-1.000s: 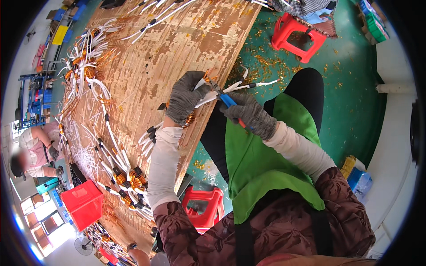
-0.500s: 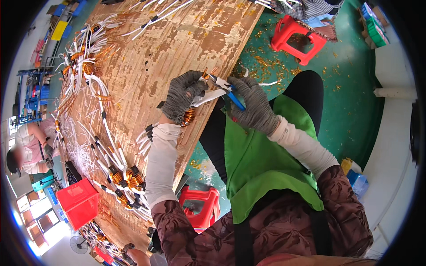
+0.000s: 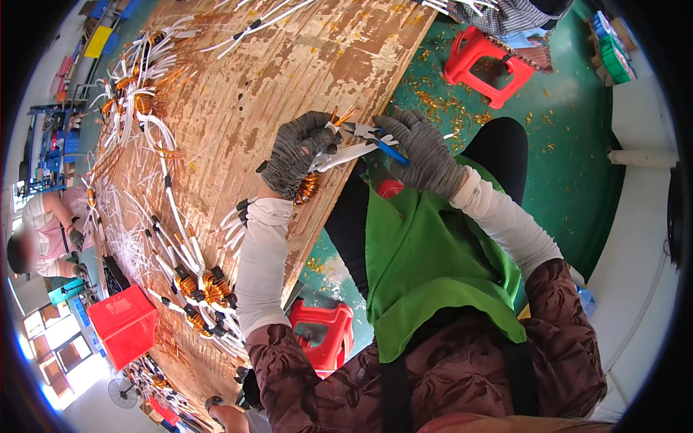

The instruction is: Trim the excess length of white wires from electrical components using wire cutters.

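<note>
My left hand (image 3: 292, 155), in a grey glove, is closed around the white-sleeved leads of a copper-wound coil (image 3: 308, 189) at the table's edge. Bare copper wire ends (image 3: 346, 114) fan out above its fingertips, and a loose white sleeve (image 3: 350, 156) stretches toward the right hand. Gloved likewise, my right hand (image 3: 422, 148) grips blue-handled pliers (image 3: 392, 152). Their metal jaws point left, beside the base of the copper ends; whether they touch the wire is too small to tell.
More coils with white leads (image 3: 215, 289) lie on the worn wooden table (image 3: 289, 65), with another heap (image 3: 144, 105) farther off. A red bin (image 3: 124, 328) stands at its left. Red stools (image 3: 451, 65) are on the green floor. A co-worker (image 3: 54, 224) is across the table.
My right hand has shifted slightly right with the pliers, which now lie more level. The copper ends show more fully and fan upward. My left hand keeps nearly the same place.
</note>
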Motion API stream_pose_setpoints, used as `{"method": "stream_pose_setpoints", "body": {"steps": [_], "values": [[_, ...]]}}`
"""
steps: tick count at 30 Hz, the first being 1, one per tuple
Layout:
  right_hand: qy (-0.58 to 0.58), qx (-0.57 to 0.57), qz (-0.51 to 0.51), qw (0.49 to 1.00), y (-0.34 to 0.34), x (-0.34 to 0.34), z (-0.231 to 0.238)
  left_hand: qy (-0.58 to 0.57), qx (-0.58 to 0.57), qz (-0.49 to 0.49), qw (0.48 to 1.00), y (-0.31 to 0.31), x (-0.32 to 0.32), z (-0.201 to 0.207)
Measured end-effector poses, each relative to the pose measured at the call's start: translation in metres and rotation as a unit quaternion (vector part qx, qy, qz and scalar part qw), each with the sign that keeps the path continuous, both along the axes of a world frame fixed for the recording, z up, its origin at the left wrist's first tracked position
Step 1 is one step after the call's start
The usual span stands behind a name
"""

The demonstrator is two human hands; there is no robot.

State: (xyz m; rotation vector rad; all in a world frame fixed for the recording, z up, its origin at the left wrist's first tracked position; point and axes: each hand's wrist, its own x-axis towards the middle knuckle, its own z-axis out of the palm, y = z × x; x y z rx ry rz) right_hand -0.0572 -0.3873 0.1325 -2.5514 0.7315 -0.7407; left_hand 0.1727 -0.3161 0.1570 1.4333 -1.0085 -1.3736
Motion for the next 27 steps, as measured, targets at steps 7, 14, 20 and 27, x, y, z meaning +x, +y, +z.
{"method": "stream_pose_setpoints", "body": {"steps": [7, 14, 20, 27], "values": [[0.008, 0.023, -0.005, 1.000, -0.002, 0.004, 0.002, 0.013, -0.012, 0.023, 1.000, 0.000, -0.003, -0.001], [-0.003, 0.037, 0.050, 0.998, -0.019, 0.009, -0.002, 0.045, 0.001, 0.006, 0.999, 0.002, 0.002, 0.000], [0.023, -0.074, 0.083, 0.994, -0.035, 0.013, 0.003, 0.050, -0.008, 0.007, 0.999, 0.001, 0.002, -0.001], [0.084, -0.181, 0.098, 0.975, -0.047, 0.015, 0.014, 0.036, -0.005, -0.006, 0.999, 0.000, 0.010, -0.004]]}}
